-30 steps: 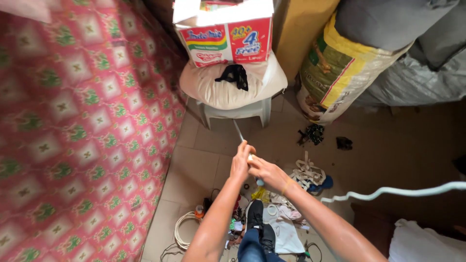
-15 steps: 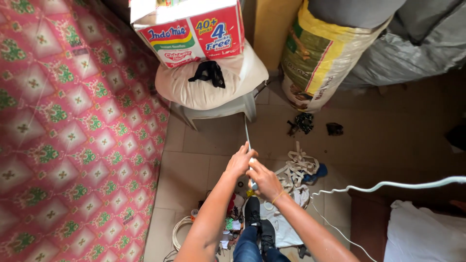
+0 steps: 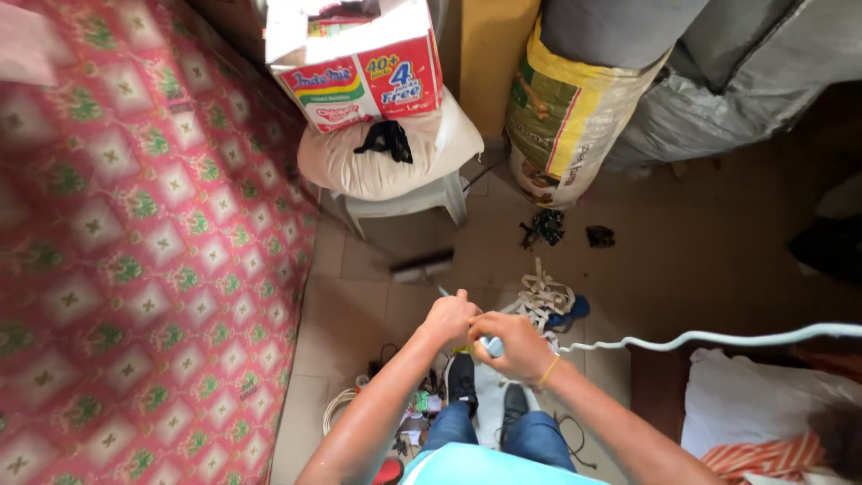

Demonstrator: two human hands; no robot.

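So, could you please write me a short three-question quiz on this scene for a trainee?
1. True or false: the left hand and right hand are close together.
2. What sits on the cushion of the chair? A) cardboard box B) bucket C) lamp
3. What colour is the wavy cord running off to the right?

Key: 1 true; 2 A; 3 white

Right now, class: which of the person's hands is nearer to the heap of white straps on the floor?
Right. The right hand sits just beside the strap heap; the left hand lies farther off, on its far side.
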